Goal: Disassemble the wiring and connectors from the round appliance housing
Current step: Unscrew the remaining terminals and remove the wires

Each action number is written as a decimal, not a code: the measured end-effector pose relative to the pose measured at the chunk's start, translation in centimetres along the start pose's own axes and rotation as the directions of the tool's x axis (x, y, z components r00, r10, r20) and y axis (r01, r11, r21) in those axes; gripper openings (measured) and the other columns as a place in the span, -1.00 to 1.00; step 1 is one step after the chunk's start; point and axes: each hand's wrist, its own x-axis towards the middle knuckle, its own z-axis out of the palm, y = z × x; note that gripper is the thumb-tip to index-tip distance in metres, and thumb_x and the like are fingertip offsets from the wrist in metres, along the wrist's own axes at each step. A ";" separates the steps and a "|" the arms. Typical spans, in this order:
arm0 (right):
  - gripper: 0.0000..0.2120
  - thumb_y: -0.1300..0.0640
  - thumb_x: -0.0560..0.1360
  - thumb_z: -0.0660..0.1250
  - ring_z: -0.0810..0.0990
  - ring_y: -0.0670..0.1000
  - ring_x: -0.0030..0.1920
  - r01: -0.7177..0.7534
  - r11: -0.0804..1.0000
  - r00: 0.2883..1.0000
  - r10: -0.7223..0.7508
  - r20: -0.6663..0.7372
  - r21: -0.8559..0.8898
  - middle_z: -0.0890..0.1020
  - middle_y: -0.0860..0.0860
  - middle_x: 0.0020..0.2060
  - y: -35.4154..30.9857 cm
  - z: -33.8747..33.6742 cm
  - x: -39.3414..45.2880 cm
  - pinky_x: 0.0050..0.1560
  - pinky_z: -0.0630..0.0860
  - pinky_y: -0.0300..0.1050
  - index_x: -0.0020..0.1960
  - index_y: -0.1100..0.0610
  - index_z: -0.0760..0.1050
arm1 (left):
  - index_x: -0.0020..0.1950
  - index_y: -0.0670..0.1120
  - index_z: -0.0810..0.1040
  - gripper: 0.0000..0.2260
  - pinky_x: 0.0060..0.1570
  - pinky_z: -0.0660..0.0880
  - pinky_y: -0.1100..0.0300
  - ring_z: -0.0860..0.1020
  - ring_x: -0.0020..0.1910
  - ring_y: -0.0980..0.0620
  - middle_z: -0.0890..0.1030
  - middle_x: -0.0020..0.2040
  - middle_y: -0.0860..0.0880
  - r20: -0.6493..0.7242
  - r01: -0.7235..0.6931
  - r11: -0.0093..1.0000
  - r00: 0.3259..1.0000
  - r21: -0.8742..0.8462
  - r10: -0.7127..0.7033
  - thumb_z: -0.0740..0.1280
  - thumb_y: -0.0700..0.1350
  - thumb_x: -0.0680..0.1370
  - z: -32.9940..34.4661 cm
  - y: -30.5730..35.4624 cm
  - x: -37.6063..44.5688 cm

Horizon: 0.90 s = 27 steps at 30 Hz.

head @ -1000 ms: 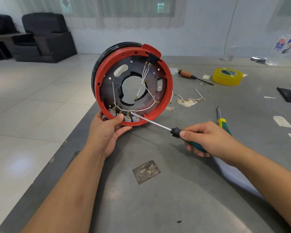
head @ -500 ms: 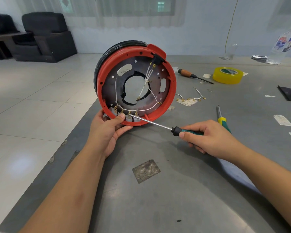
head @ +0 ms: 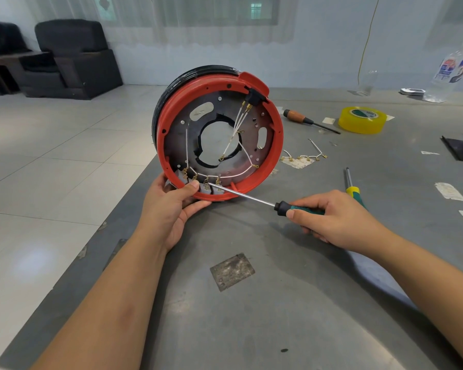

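Grey and scuffed, the counter [head: 292, 303] carries the round red housing [head: 277, 134], which stands on edge near its left side with the open face toward the camera. White wires [head: 237, 173] with brass terminals run across the dark inner plate to a row of grey connector blocks [head: 207, 189] at the bottom rim. The left hand [head: 169, 209] grips that lower rim — thumb over the edge beside the blocks. The right hand [head: 337, 220] has its fingers clenched round the green-handled screwdriver [head: 251, 197], whose tip touches a terminal at the blocks. Loose wires [head: 304, 157], a second screwdriver [head: 352, 186], a wooden-handled one [head: 305, 120] and yellow tape [head: 361, 120] lie beyond.
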 end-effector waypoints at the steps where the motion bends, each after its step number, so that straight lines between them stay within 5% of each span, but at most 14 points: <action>1: -0.90 -0.17 0.55 0.36 0.55 -0.16 -0.42 0.006 1.000 1.000 -0.006 -0.004 -0.031 0.69 -0.09 -0.33 0.0 0.0 0.0 -0.30 0.56 -0.14 0.03 -0.29 0.62 | 0.47 -0.14 0.45 -0.55 0.06 0.70 -0.19 0.74 0.10 -0.24 0.68 0.27 -0.21 -0.001 -0.001 1.000 1.000 0.000 0.001 0.39 -0.39 0.61 0.0 0.0 0.0; 6: -0.71 -0.21 0.56 0.31 0.57 -0.20 -0.19 0.049 0.978 0.997 -0.061 -0.049 -0.202 0.69 -0.18 -0.22 0.0 0.1 0.1 -0.37 0.45 -0.35 0.21 -0.18 0.66 | 0.46 -0.13 0.46 -0.57 0.00 0.72 -0.12 0.74 0.08 -0.24 0.69 0.25 -0.20 -0.010 -0.009 1.000 1.000 0.000 0.009 0.39 -0.37 0.62 0.1 0.0 -0.1; 22: -0.55 -0.23 0.58 0.16 0.52 -0.15 -0.30 0.219 0.854 0.945 -0.307 -0.117 -0.472 0.67 -0.13 -0.18 -0.5 1.1 -0.7 -0.34 0.43 -0.24 0.32 -0.09 0.60 | 0.40 -0.15 0.48 -0.63 -0.04 0.72 -0.09 0.76 0.03 -0.21 0.72 0.18 -0.20 -0.066 -0.029 0.999 0.997 -0.026 0.027 0.41 -0.36 0.62 0.1 -0.5 0.3; 27: -0.54 -0.23 0.61 0.10 0.59 -0.02 -0.22 0.260 0.799 0.915 -0.384 -0.127 -0.542 0.67 -0.08 -0.17 -0.7 1.4 -1.1 -0.23 0.60 -0.01 0.31 -0.04 0.59 | 0.39 -0.14 0.48 -0.63 -0.06 0.72 -0.10 0.76 0.03 -0.23 0.73 0.16 -0.21 -0.080 -0.031 0.997 0.996 -0.071 0.025 0.40 -0.36 0.61 0.1 -0.6 0.4</action>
